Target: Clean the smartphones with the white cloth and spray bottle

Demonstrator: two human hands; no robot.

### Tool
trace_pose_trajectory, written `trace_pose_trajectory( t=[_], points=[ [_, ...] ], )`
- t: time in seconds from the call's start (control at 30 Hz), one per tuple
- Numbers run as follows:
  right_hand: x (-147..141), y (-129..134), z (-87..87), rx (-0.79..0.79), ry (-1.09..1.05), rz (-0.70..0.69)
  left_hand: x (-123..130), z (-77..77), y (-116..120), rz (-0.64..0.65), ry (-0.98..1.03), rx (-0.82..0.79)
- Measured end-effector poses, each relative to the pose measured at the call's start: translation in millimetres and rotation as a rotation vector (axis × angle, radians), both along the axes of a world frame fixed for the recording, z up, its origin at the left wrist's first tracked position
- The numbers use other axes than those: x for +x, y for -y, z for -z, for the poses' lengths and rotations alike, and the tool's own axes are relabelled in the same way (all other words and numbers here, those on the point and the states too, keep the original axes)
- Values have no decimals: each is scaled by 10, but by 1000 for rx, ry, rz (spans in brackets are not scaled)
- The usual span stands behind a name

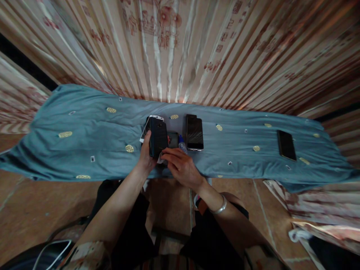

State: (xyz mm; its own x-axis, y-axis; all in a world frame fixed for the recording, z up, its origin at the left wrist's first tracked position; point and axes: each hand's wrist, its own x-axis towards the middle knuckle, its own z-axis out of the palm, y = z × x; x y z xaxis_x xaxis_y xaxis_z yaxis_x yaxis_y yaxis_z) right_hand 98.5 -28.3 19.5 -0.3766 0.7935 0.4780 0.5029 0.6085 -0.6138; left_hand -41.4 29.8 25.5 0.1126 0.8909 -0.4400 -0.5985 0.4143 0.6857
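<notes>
While the left hand (146, 154) grips a dark phone (159, 138) along its side, the right hand (182, 165) pinches a white cloth (160, 158) against the phone's lower end. Just beyond the left hand, a white phone (145, 129) lies partly under the dark one. A blue-capped bottle (182, 144) sits just past the right hand's fingers, with stacked phones (194, 132) beside it; another phone (286, 145) lies well to that hand's right on the blue sheet (239, 146).
</notes>
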Motion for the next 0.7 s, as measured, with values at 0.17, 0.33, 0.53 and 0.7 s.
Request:
trace_pose_trajectory(
  t=[0.17,0.33,0.53,0.7],
  points=[
    [61,-46,72,-33,-4,4,-29,-7,-40,-68,13,10],
    [58,-57,74,-27,13,17,-42,-2,-45,-68,22,9],
    [-1,-58,26,13,-40,56,-5,-6,-23,-45,11,-16],
    [6,-117,66,5,-67,141,86,-1,30,-41,45,-31]
  ],
)
